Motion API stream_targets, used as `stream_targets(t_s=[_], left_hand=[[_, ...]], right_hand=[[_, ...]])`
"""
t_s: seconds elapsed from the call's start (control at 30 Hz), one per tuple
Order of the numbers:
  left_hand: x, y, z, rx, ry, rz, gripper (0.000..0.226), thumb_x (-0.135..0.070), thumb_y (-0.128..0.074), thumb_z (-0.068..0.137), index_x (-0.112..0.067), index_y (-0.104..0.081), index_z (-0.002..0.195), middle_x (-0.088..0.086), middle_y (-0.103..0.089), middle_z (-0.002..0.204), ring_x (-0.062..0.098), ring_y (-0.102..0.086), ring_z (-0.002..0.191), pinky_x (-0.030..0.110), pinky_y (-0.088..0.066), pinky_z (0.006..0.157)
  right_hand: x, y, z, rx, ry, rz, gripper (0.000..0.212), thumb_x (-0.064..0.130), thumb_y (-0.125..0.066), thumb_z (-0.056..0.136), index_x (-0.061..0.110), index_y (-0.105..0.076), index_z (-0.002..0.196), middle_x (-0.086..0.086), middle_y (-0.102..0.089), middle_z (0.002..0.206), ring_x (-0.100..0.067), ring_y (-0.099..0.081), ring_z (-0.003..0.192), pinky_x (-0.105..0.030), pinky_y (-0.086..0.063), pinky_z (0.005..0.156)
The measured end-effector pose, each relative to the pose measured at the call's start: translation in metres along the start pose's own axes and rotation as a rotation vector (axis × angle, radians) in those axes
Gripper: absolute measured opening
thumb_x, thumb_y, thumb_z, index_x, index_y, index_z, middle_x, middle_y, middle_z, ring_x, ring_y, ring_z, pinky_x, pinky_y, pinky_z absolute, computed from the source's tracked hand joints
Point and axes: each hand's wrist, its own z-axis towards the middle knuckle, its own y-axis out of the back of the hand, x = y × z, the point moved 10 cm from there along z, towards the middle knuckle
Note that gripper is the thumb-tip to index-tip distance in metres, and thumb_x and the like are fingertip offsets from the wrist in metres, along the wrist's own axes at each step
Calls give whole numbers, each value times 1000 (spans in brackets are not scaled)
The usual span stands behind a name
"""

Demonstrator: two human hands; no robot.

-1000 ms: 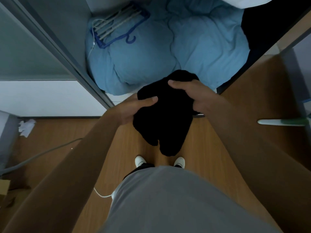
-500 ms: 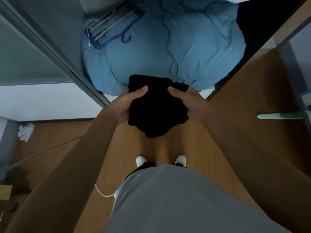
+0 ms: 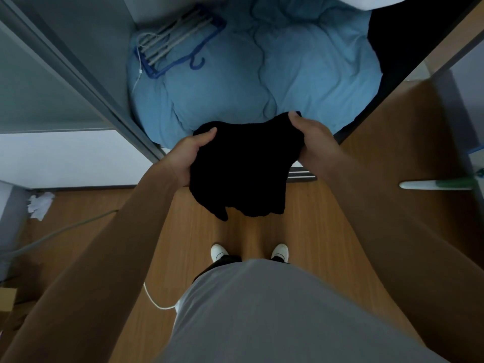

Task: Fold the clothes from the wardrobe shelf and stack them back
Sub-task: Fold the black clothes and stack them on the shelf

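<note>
A black garment point(image 3: 243, 166) hangs in the air in front of the wardrobe opening, bunched and partly folded, its lower edge dangling above the floor. My left hand point(image 3: 188, 153) grips its left edge with the thumb on top. My right hand point(image 3: 311, 137) grips its upper right corner. The wardrobe shelf behind it holds a bulky light blue quilt point(image 3: 262, 82). A dark pile of clothes point(image 3: 403, 43) lies at the shelf's right end.
Blue and grey hangers point(image 3: 178, 40) lie on the quilt at the left. A grey sliding door frame point(image 3: 78, 82) borders the wardrobe's left side, a wooden panel point(image 3: 419, 121) the right. Crumpled paper point(image 3: 39, 205), cables point(image 3: 60, 231) and a white-green handle point(image 3: 434, 184) lie around on the wooden floor.
My hands have moved apart and spread the black garment wider. My right hand shifted up and to the right, to the garment's corner near the quilt.
</note>
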Motion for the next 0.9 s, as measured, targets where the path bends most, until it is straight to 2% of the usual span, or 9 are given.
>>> stream_targets(t_s=[0.1, 0.17, 0.3, 0.37, 0.47, 0.53, 0.6, 0.73, 0.9], left_hand=[[1, 2, 1, -35, 7, -130, 36, -40, -64, 93, -11, -69, 114, 6, -77, 98, 19, -75, 87, 27, -58, 65], [2, 1, 3, -31, 4, -170, 35, -39, -64, 93, -11, -69, 113, 6, -77, 96, 20, -75, 86, 28, -59, 64], [-1, 6, 6, -2, 5, -78, 31, -40, -65, 92, -14, -78, 99, 5, -77, 96, 19, -75, 86, 27, -58, 65], [-7, 13, 5, 20, -8, -10, 28, -42, -69, 88, -18, -81, 94, 4, -77, 99, 18, -74, 90, 27, -58, 67], [-13, 17, 3, 61, -4, 87, 26, -43, -74, 82, -20, -81, 93, 4, -76, 101, 19, -74, 92, 27, -58, 69], [-18, 19, 5, 64, -40, 162, 24, -41, -75, 82, -21, -81, 95, 6, -76, 104, 21, -73, 97, 28, -58, 72], [-22, 20, 7, 69, -80, 182, 27, -40, -77, 81, -22, -80, 100, 7, -75, 109, 23, -72, 102, 28, -58, 75], [-20, 18, 8, 108, -105, 171, 39, -42, -82, 75, -21, -77, 107, 8, -73, 116, 24, -70, 108, 28, -58, 79], [-15, 27, 14, 59, -53, 210, 40, -48, -82, 73, -21, -78, 104, 7, -74, 113, 22, -72, 102, 26, -58, 72]], right_hand=[[-15, -22, -10, 191, 36, -32, 35, 26, -59, 99, 3, -61, 125, -6, -71, 111, -19, -69, 104, -29, -54, 88], [-26, -26, -11, 160, 84, -221, 35, 22, -67, 94, 7, -64, 125, -6, -73, 116, -19, -69, 109, -27, -53, 92], [-27, -18, -7, 70, 70, -228, 28, 20, -72, 91, 11, -69, 118, -5, -76, 109, -18, -72, 103, -26, -56, 85], [-26, -17, -6, 111, 18, -197, 24, 17, -71, 91, 8, -71, 113, -7, -76, 103, -20, -72, 99, -29, -57, 82], [-16, -21, -7, 212, -10, -205, 5, 9, -68, 88, 11, -72, 88, -3, -72, 83, -16, -70, 81, -26, -56, 70], [-10, -23, -8, 262, -43, -214, 12, 6, -64, 85, 14, -69, 77, -1, -67, 76, -13, -66, 74, -25, -52, 67], [-7, -23, -9, 277, -70, -150, 19, 1, -56, 88, 12, -67, 78, -2, -64, 77, -13, -63, 74, -27, -49, 70], [-13, -34, -11, 322, -127, 88, 26, -5, -43, 91, 7, -52, 111, -8, -53, 88, -19, -56, 80, -30, -48, 76], [-7, -32, -7, 262, -75, 40, 24, -9, -46, 86, 11, -59, 81, -3, -60, 77, -13, -61, 70, -26, -54, 64]])
